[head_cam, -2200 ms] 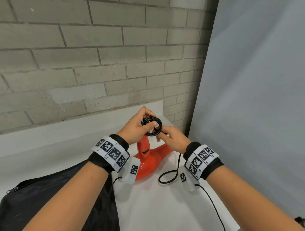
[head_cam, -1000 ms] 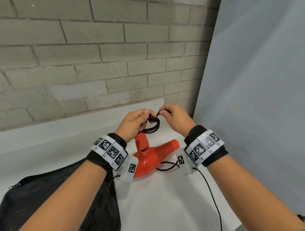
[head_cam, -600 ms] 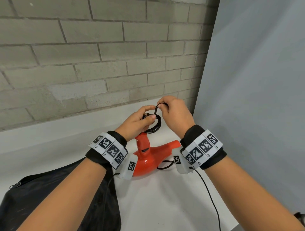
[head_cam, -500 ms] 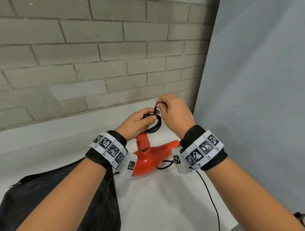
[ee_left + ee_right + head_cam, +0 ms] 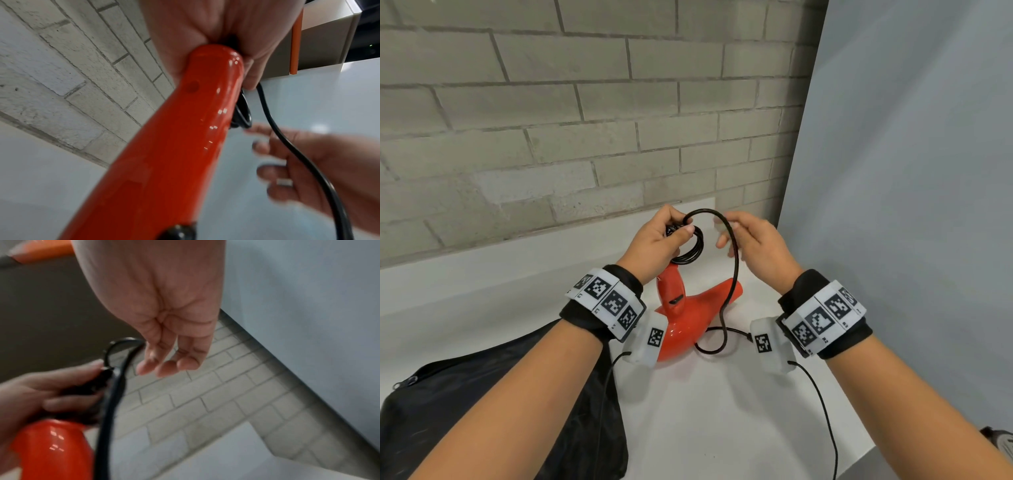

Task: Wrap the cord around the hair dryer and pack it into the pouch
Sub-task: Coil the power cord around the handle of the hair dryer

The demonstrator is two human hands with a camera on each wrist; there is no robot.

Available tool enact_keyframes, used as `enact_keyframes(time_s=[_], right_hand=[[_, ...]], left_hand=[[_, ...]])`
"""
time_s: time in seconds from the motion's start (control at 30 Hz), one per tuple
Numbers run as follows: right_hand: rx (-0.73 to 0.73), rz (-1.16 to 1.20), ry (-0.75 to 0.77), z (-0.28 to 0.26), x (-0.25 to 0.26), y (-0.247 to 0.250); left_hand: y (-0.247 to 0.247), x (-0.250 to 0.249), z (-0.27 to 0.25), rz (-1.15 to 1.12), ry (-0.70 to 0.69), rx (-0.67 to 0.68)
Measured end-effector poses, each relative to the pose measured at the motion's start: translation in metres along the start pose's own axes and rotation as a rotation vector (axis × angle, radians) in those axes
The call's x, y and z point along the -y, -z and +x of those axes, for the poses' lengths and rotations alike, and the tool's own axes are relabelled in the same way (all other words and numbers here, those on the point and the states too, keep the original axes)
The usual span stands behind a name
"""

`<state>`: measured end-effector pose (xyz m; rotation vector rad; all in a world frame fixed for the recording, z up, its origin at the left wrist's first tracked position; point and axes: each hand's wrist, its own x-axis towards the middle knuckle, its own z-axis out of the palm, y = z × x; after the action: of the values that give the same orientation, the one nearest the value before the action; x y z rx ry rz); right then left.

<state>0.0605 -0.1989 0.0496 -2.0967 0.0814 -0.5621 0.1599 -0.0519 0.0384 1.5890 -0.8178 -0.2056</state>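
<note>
- Black pouch (image 5: 493, 407) lies unfilled at the table's (image 5: 722, 411) near left edge.
- Red hair dryer (image 5: 688, 318) stands mid-table, slack cord (image 5: 734, 274) looping beside it.
- Left hand (image 5: 657, 243) clamps several finished coils at the handle top.
- Right hand (image 5: 753, 243), fingers loose, holds nothing; wrapping looks unfinished, packing remains.

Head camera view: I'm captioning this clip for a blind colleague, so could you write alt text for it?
A person's left hand holds coiled black cord at the top of a red hair dryer's handle, which stands on a white table. The right hand hovers open beside a loose loop of the cord. A black pouch lies at lower left, before a brick wall.
</note>
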Motion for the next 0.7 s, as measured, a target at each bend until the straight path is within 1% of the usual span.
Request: enact_keyframes(time_s=[0.07, 0.13, 0.2, 0.23, 0.3, 0.43, 0.57, 0.63, 0.7], right_hand=[[0.085, -0.105, -0.155, -0.005, -0.024, 0.001], [0.286, -0.331, -0.279, -0.011, -0.051, -0.001], [0.52, -0.587, -0.363, -0.021, -0.074, -0.01], [0.597, -0.679, -0.396, -0.026, -0.083, -0.015], [0.665, -0.787, -0.454, -0.033, -0.097, -0.026], [0.677, -0.962, -0.459, -0.037, -0.109, -0.035], [0.661, -1.003, -0.474, -0.034, -0.115, -0.034], [0.588, -1.006, -0.467, -0.03, -0.118, -0.029], [0.414, -0.95, -0.434, -0.023, -0.117, -0.019]], left_hand=[[0.0, 0.001, 0.001, 0.005, -0.007, -0.019], [0.0, 0.001, 0.0, 0.01, -0.007, -0.029], [0.0, 0.002, 0.0, 0.013, -0.002, -0.033], [0.0, 0.001, 0.0, 0.015, -0.002, -0.033], [0.0, 0.001, 0.0, 0.022, -0.004, -0.032], [0.002, 0.0, 0.0, 0.024, 0.003, -0.027], [0.003, 0.0, -0.001, 0.014, 0.004, -0.022], [0.004, 0.0, 0.0, 0.018, 0.005, -0.031], [0.005, 0.001, 0.001, 0.021, 0.001, -0.04]])
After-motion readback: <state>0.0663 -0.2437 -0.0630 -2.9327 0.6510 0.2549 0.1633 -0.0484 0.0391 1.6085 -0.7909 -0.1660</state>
